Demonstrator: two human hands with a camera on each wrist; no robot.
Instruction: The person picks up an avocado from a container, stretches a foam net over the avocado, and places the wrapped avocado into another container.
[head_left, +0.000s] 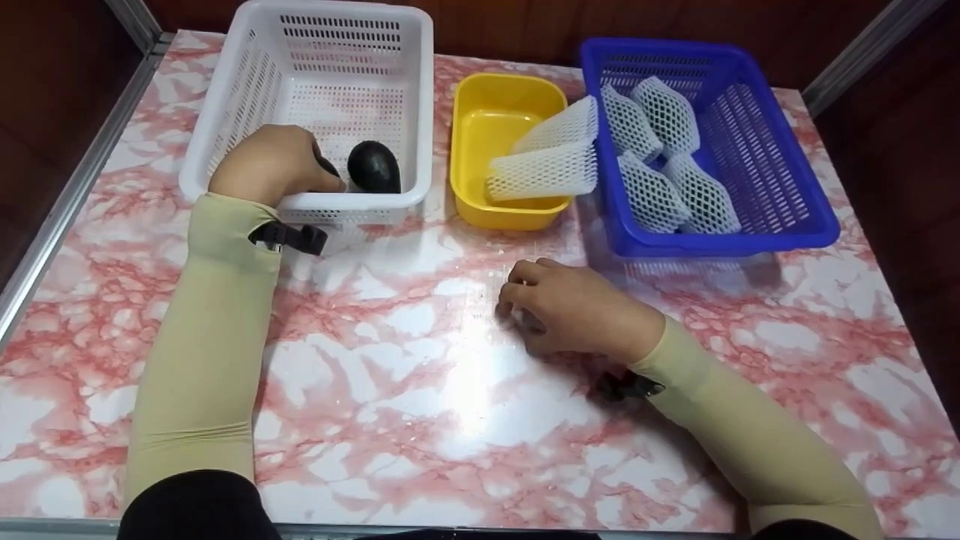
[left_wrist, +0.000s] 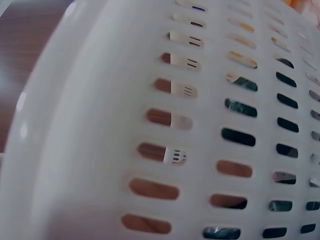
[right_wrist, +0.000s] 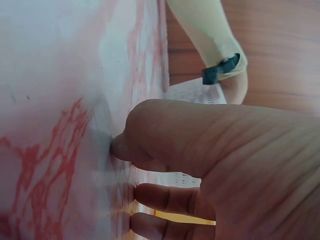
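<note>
My left hand reaches over the near wall of the white basket, its fingers curled round a dark avocado that is mostly hidden by the hand. Right of it in the same basket lies another dark, glossy avocado. In the left wrist view the slotted wall of the basket covers most of the hand and the fruit. My right hand holds nothing; it rests with loosely bent fingers and fingertips at the tabletop, in front of the yellow tub.
White foam net sleeves lean in the yellow tub at the back middle. To its right, the blue basket holds several net-wrapped fruits. A metal frame edge runs along the table's left side.
</note>
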